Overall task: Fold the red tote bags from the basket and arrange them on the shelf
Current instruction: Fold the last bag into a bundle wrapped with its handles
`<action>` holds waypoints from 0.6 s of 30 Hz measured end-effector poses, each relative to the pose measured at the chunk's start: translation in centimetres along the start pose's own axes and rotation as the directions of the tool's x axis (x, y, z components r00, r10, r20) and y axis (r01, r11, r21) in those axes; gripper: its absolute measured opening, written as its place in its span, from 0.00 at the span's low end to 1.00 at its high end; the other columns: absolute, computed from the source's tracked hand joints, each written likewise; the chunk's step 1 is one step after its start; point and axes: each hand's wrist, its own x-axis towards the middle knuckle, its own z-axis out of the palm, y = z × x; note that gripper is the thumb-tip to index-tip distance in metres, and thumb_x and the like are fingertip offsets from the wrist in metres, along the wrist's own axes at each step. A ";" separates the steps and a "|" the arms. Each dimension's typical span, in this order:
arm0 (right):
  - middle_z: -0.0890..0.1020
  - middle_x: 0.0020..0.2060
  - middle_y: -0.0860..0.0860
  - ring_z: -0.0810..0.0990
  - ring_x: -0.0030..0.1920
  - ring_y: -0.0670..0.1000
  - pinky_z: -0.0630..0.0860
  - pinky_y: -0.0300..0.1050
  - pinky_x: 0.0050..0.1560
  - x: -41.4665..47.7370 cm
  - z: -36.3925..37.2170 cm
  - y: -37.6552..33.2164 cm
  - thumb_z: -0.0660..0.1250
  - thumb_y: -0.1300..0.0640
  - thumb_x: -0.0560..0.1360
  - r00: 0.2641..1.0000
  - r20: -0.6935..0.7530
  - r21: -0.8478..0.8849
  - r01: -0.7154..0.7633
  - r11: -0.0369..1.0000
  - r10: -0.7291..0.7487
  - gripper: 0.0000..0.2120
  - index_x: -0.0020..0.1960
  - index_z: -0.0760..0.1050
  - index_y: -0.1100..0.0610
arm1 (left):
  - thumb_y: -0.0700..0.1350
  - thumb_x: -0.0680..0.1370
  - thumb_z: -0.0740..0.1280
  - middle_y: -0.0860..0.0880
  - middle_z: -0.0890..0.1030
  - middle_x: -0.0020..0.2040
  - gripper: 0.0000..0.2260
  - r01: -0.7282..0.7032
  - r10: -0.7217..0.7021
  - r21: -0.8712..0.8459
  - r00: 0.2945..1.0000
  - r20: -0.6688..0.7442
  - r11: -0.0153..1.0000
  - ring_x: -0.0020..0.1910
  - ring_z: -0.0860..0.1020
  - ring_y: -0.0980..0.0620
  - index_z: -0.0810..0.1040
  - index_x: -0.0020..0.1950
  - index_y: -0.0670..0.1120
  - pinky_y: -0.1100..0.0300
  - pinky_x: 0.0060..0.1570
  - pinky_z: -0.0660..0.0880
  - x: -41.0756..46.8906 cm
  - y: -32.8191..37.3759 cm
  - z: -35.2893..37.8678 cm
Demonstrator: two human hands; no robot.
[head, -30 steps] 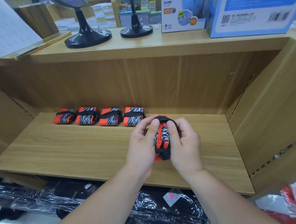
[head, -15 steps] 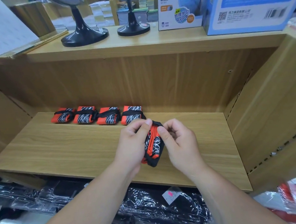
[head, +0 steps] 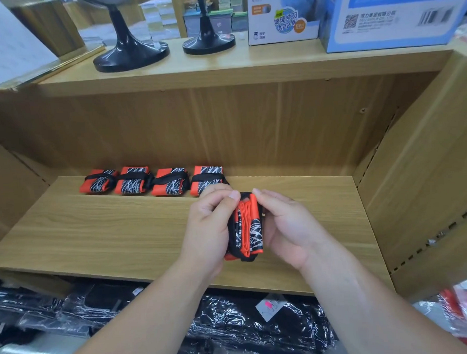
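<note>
While it is held upright above the shelf board, the folded red tote bag [head: 247, 227] is pinched between my left hand [head: 210, 226] and right hand [head: 289, 228]. Both sets of fingers curl onto its top edge, where the black strap [head: 245, 195] loops over. I judge the step to be securing the bundle. Behind it, four finished bags [head: 154, 181] lie in a row at the back of the shelf [head: 94, 232]. The next move calls for laying this one flat just right of that row.
</note>
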 end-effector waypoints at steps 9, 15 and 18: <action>0.75 0.34 0.52 0.72 0.37 0.51 0.68 0.47 0.41 -0.4 1.3 1.2 0.66 0.52 0.79 0.957 -0.242 -0.192 0.113 0.975 -0.159 0.08 0.41 0.74 0.52 | 0.46 0.75 0.69 0.46 0.72 0.32 0.10 -0.003 0.005 0.019 0.992 -0.124 1.000 0.34 0.69 0.48 0.76 0.33 0.49 0.52 0.36 0.66 -0.4 -0.1 0.4; 0.81 0.32 0.50 0.78 0.35 0.53 0.73 0.50 0.45 -0.6 1.1 0.1 0.67 0.53 0.79 0.995 -0.099 -0.057 -0.032 0.998 0.027 0.13 0.36 0.80 0.51 | 0.43 0.75 0.69 0.49 0.79 0.35 0.10 -0.040 0.041 0.028 0.998 -0.056 0.999 0.36 0.75 0.51 0.80 0.33 0.47 0.54 0.40 0.72 -0.1 0.2 0.2; 0.81 0.33 0.52 0.78 0.35 0.52 0.75 0.48 0.42 -0.6 1.2 0.4 0.68 0.53 0.78 0.989 -0.145 -0.049 -0.020 0.999 0.013 0.08 0.42 0.78 0.54 | 0.44 0.75 0.70 0.47 0.80 0.37 0.09 -0.097 0.104 0.136 0.994 -0.039 0.986 0.38 0.76 0.48 0.80 0.36 0.43 0.52 0.44 0.73 0.1 -0.4 -0.5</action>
